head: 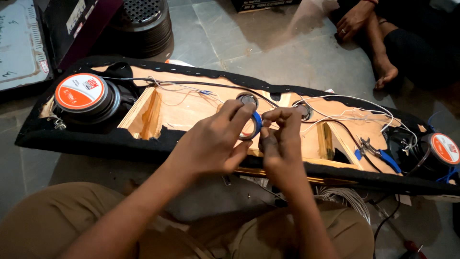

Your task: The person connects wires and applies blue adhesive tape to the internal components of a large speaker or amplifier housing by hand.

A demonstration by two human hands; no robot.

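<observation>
While hands grip blue tape roll (254, 125) (pinched) — wooden speaker box (191, 108) holds wires (345, 115).

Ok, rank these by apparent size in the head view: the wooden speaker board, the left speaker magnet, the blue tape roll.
1. wooden speaker board
2. left speaker magnet
3. blue tape roll, held in the hands nearer the camera, yet smallest.

Left hand (211, 141) grips blue tape roll (255, 125) at frame centre, thumb + fingers round it. Right hand (281, 139) just beside, fingertips pinched at roll's edge. Under both: long wooden board (191, 108) w/ black fabric rim, lying on grey floor (268, 48). Speaker magnet w/ orange cap (80, 92) at left end, another (444, 148) at far right. White + black wires (354, 115) run across board. Another person's foot (385, 72) upper right.
</observation>
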